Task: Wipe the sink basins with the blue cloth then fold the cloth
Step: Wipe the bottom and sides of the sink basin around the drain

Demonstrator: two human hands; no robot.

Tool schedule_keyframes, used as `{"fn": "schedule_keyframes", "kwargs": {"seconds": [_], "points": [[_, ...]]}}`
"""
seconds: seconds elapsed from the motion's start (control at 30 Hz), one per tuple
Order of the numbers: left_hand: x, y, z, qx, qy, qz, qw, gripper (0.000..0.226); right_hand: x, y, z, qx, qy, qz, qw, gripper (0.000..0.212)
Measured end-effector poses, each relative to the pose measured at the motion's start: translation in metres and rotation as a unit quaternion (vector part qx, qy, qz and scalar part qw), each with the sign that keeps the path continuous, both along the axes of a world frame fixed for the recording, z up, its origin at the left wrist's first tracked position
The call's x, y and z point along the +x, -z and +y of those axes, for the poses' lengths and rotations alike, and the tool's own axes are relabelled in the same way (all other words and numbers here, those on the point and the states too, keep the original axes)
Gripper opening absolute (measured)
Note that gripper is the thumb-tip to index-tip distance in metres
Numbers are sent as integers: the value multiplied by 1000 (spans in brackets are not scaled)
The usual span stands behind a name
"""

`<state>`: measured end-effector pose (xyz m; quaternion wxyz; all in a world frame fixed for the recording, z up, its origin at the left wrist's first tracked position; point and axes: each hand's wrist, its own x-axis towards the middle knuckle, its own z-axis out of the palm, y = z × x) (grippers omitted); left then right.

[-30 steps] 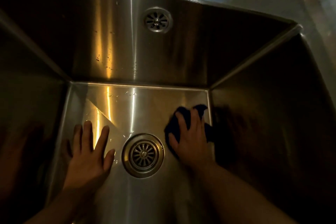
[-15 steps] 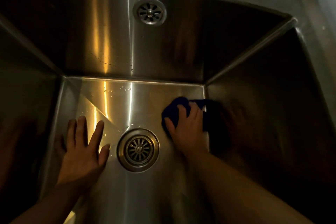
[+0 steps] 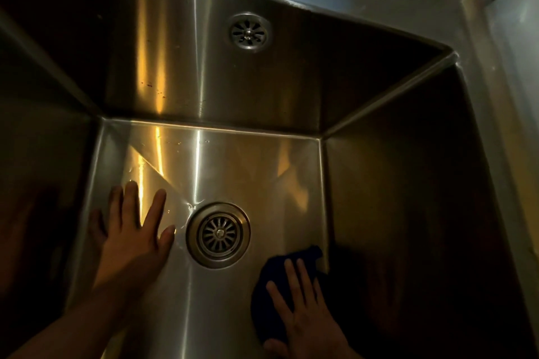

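— Well, where is the blue cloth (image 3: 261,312) to be found?
— It is bunched and pressed onto the basin floor (image 3: 233,166) in the near right corner, against the foot of the right wall (image 3: 408,213) and just beside the drain (image 3: 218,234).
— How is it held?
— No closed grip is used. The right hand (image 3: 306,320) is laid on top with fingers straight and spread, so the cloth is pushed rather than pinched. The left hand (image 3: 131,239) is planted flat on the floor on the other side of the drain, fingers wide, nothing held.
— Which step is judged to be in hand?
— The wiping of this basin's floor. The fold is not yet begun.
— What is called for next?
— Firm pressure is needed as the cloth is swept across the floor and round the drain rim. The left hand would have to be lifted for the patch beneath it. The spotted back wall (image 3: 204,81) probably remains to be done, and no other basin can be seen.
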<state>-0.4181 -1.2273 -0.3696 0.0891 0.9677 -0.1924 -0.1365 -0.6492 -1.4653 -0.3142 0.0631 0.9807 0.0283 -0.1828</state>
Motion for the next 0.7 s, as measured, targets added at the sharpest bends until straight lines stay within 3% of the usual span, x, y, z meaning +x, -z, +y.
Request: {"fn": "schedule_keyframes", "kwargs": {"seconds": [0.33,0.47,0.7], "points": [[1,4,2,14,13,-11,1000,69,5,25,-13,67,36,-26,997,84],[1,3,1,18,11,-16,1000,67,61,33,-37,76,190,-69,976,78],[2,8,3,19,7,-16,1000,67,208,51,-61,60,402,-171,898,75]]}}
